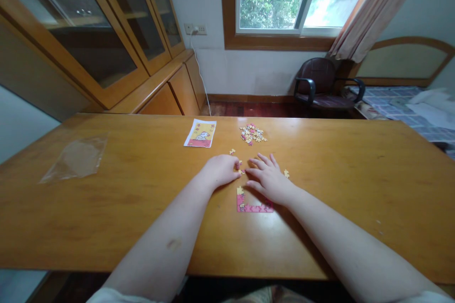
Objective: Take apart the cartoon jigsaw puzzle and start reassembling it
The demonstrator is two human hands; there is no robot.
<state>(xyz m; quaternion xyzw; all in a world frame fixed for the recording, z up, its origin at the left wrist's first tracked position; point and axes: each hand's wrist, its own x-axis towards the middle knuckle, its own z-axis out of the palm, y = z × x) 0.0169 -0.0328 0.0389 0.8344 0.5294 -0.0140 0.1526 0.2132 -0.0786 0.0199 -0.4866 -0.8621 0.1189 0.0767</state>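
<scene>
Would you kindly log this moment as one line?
left hand: at loose pieces, grip unclear | right hand: spread, partly hiding puzzle border | pile: beyond both hands | card: left of pile

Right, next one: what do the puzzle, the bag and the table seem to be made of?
Puzzle: probably printed cardboard, from its thin, flat, coloured pieces; thin wood is possible.
Bag: likely plastic film, clear and slightly shiny; the table shows through.
Table: varnished wood or veneer, judging by its warm brown, streaky surface and soft sheen.
</scene>
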